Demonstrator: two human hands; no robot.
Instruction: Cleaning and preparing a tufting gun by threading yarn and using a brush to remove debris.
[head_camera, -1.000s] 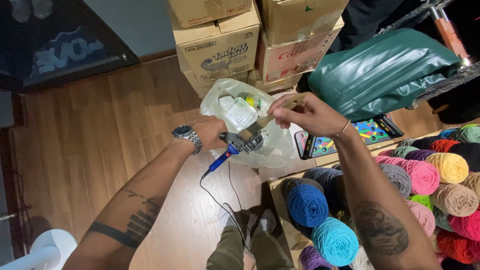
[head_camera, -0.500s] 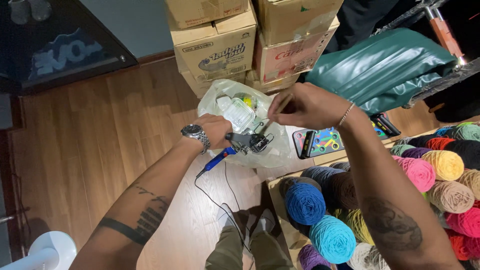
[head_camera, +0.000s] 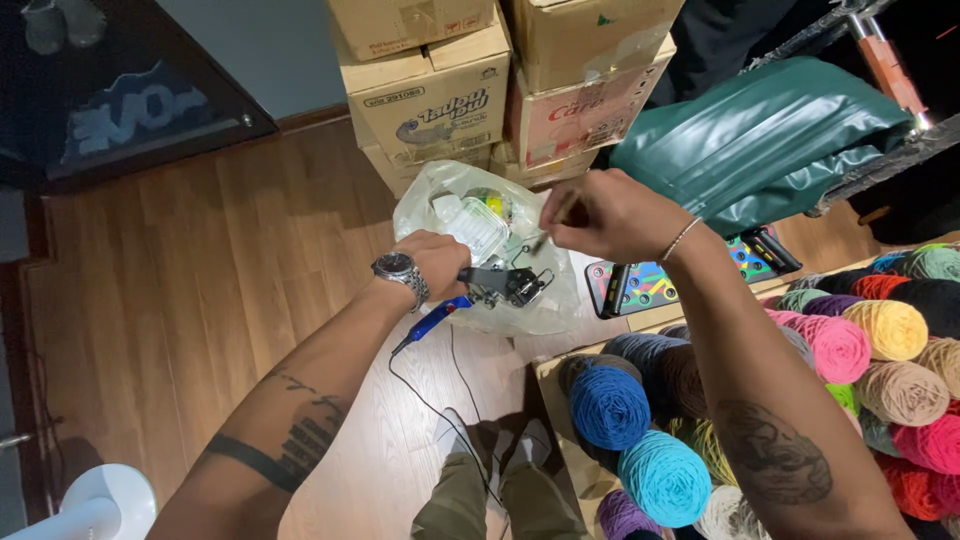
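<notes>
Wooden floor (head_camera: 180, 300) below; left hand (head_camera: 437, 262) still clasps blue-handled tool (head_camera: 480, 292); right hand (head_camera: 600, 212), pinched closed, lifted clear.

Left hand (head_camera: 435, 262), a wristwatch (head_camera: 397, 267) just behind it, wraps its grip round a blue-handled corded tool (head_camera: 470, 295), metal head poking out toward the right hand; right hand (head_camera: 600, 212) sits just above and beyond that head, fingers pinched shut on something too small to tell; a clear plastic bag (head_camera: 470, 225) lies beneath both grips on the wooden floor (head_camera: 180, 300); yarn balls (head_camera: 840, 345) crowd below the right forearm.
</notes>
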